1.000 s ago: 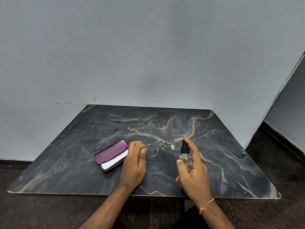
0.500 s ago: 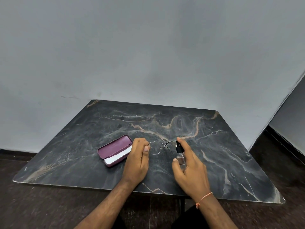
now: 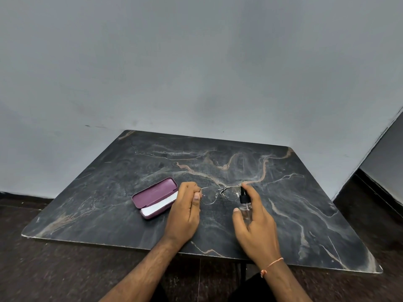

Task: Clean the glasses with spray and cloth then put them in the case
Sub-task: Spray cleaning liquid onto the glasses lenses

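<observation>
- While I am watching through the head camera, the left hand (image 3: pixel 185 211) is curling its fingers and thumb around the left end of the glasses (image 3: pixel 220 194), pinching the thin metal frame at the edge of one lens.
- I am seeing the glasses being held low over the table (image 3: pixel 305 203), lenses side by side, stretching from the left hand across to the right one; whether they are touching the tabletop I cannot tell.
- The right hand (image 3: pixel 256 227) is gripping the spray bottle (image 3: pixel 245 205), its thumb lying along the clear body and its forefinger reaching up over the black spray head.
- That black head is sitting just beside the right lens, touching or nearly touching it from where I am looking.
- The case (image 3: pixel 156 198), a maroon one, is lying open on the table just left of the left hand, with a white cloth (image 3: pixel 159 206) showing inside it.
- I am also seeing a thin orange thread (image 3: pixel 271 265) circling the right wrist.
- Behind the table, a plain grey wall (image 3: pixel 196 73) is filling the upper part of my view, and dark floor (image 3: pixel 43 269) is showing along the near edge.
</observation>
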